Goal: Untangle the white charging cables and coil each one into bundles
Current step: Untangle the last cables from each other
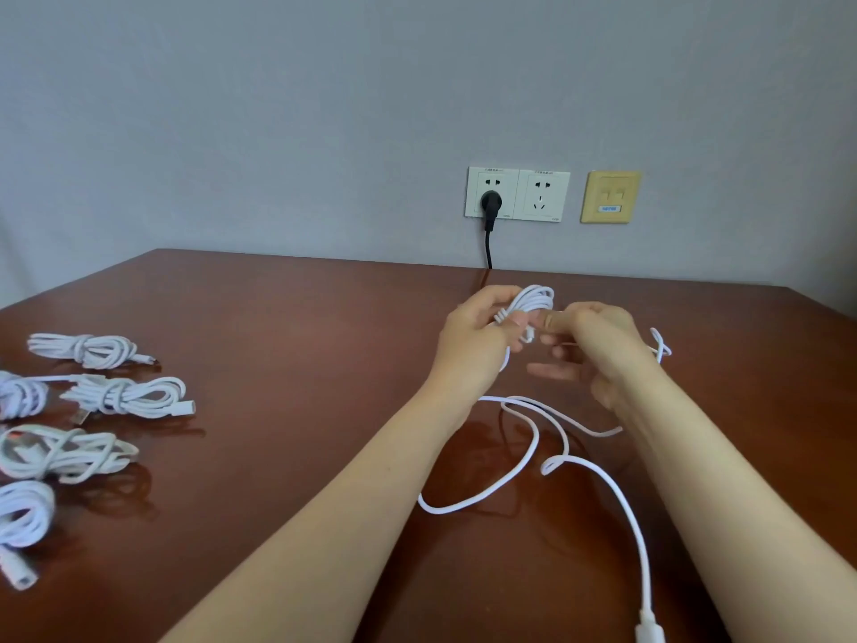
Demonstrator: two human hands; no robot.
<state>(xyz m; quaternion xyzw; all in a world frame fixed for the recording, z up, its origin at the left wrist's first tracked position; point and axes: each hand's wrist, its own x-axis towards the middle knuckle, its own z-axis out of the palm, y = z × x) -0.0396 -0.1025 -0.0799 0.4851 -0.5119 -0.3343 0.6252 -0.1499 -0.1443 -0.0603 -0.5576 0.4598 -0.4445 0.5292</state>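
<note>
Both hands are hovering close together above the wooden table (287,327). The left hand (477,345) is gripping a white charging cable (533,299), its fingers curling round several gathered loops that are sticking up above the fist. The right hand (598,345) is meeting it from the other side, thumb and forefinger pinching the same cable just beside the loops while the lower fingers are hanging loosely curled and slightly blurred. A small twisted loop of cable (661,346) is poking out just beyond the right hand's outer side. Below the hands, the loose length is lying on the table in slack curves between the two forearms, trailing back toward the person and ending in a white connector (649,628) beside the right forearm. Well apart, out past the left hand, five coiled bundles (125,394) of white cable are lying on the table in a loose group, some running off the picture's edge. Beyond the hands, on the grey wall, two white wall sockets (542,197) are sitting side by side; a black plug (489,201) is sitting in the left one, and a beige data outlet (611,197) is sitting just beside the pair.
</note>
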